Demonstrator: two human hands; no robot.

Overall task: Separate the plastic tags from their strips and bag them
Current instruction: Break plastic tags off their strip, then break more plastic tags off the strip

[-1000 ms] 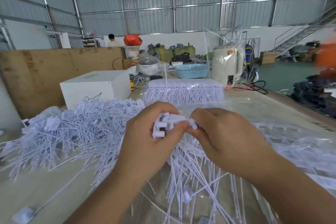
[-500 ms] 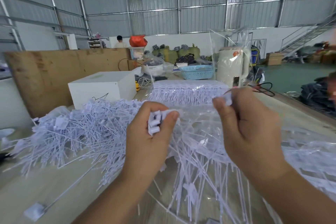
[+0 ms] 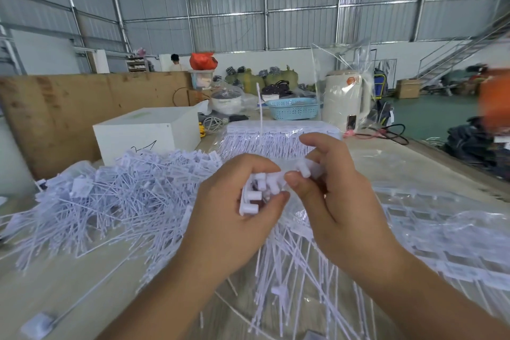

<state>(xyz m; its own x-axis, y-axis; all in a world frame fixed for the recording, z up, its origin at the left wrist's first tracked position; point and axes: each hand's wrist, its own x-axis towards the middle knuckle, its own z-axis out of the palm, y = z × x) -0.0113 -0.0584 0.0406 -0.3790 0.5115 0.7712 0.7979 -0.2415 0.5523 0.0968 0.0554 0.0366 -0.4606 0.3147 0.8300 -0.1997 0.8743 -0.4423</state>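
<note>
My left hand (image 3: 231,218) grips a bunch of white plastic tags (image 3: 252,196) by their heads, with their long thin tails hanging down toward the table. My right hand (image 3: 334,201) is close beside it, thumb and fingers pinching one tag head (image 3: 305,170) at the top of the bunch. A large loose pile of separated tags (image 3: 110,196) lies on the table to the left. A clear plastic bag (image 3: 447,243) holding tags on their strips lies to the right. Another wrapped stack of tag strips (image 3: 276,138) sits behind my hands.
A white box (image 3: 146,132) stands behind the pile, with a brown board (image 3: 69,110) behind it. Farther back are a blue basket (image 3: 292,109), a cream kettle (image 3: 345,99) in clear wrap and a black cable (image 3: 394,132). A person stands far off by the wall.
My right hand, which had pulled away up and to the right half a second ago, has come back to the bunch and pinches a tag head. The left hand stays holding the bunch.
</note>
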